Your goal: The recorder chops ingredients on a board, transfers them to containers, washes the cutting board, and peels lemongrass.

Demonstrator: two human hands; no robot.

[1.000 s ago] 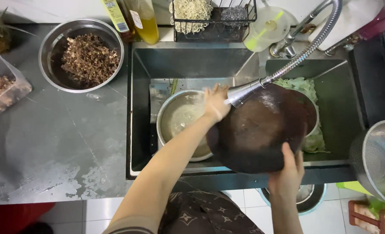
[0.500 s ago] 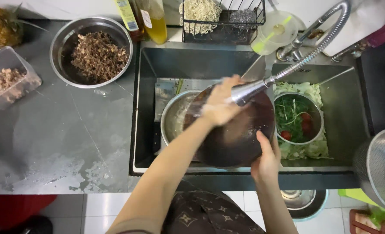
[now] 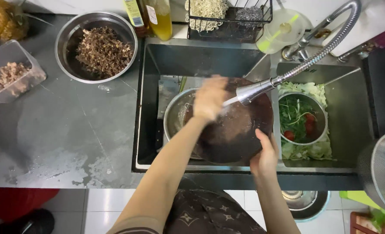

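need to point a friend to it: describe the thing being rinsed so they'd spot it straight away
Find the sink sunk in the grey counter. Under the spray head sits a round dark brown board, right hand at its edge, left hand rubbing it. Neighbouring bowls are shiny steel.

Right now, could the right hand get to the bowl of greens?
Probably yes. The right hand grips the dark pan's rim, and the bowl of greens sits right beside it with nothing between, but it would have to let go first.

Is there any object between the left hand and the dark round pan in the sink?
Nothing visible separates them. The left hand is blurred but lies directly over the dark pan, under the water stream from the faucet head. The right hand grips the pan's near rim.
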